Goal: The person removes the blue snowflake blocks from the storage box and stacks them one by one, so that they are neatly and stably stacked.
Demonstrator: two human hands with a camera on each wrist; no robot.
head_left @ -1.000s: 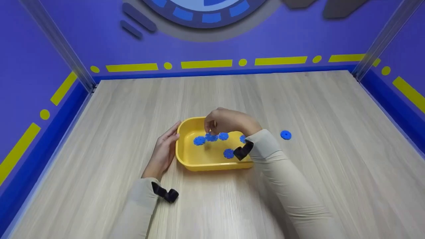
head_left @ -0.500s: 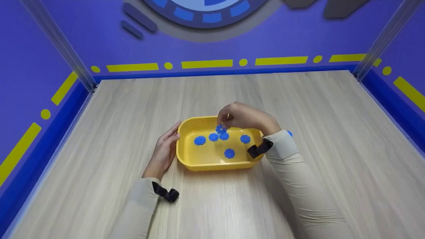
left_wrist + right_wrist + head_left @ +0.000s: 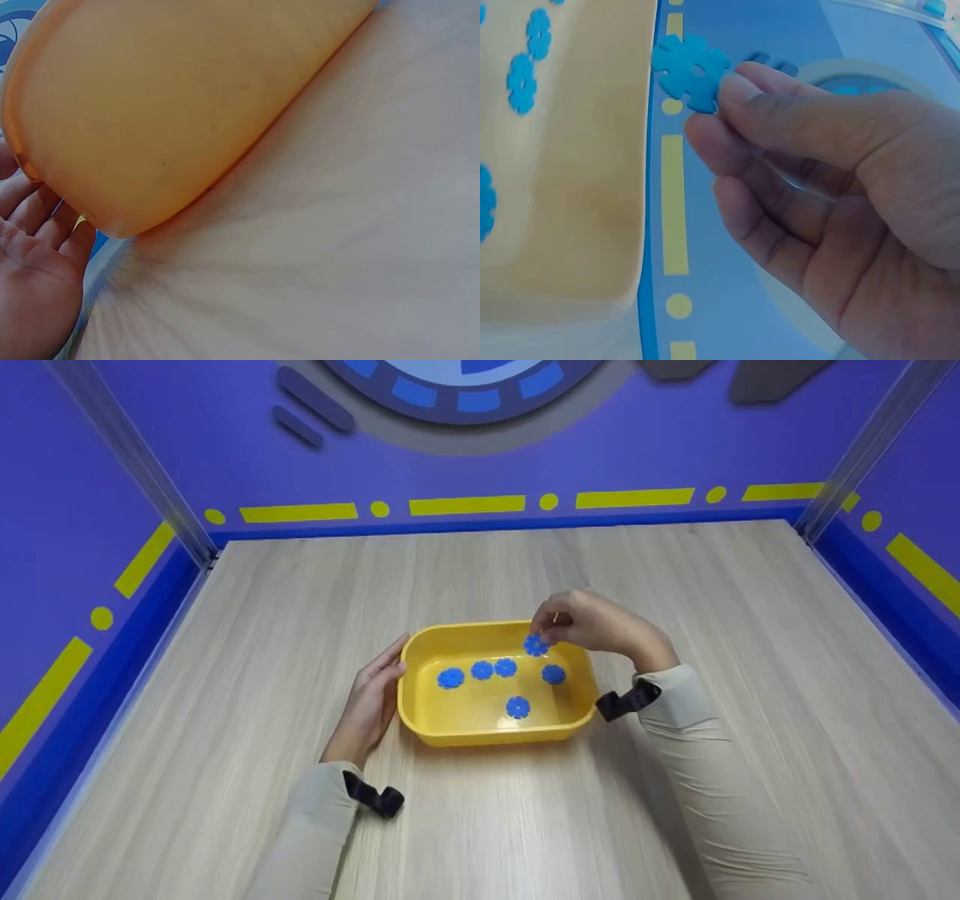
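In the head view a yellow plastic bin [image 3: 495, 737] stands on the table. My left hand [image 3: 367, 694] lies against its left end, fingers fairly straight along the outer wall; the left wrist view shows the palm [image 3: 37, 277] uncurled beside it. Above the bin's far right part, my right hand [image 3: 600, 622] pinches a blue notched snowflake disc [image 3: 535, 645] between thumb and forefinger. The right wrist view shows that disc [image 3: 694, 71] with its centre hole and slots. Several like discs lie flat on the bin floor, among them one on the left [image 3: 451, 678] and one near the front [image 3: 517, 707].
Pale wood-grain table [image 3: 315, 585] surrounds the bin. Blue-purple panels with yellow marks [image 3: 466, 505] close off the back and both sides. The loose disc seen earlier on the table to the right is now hidden behind my right arm.
My right hand has lifted a snowflake disc from the cluster in the bin and carried it rightward to the far right part. The left hand and the bin have stayed in place.
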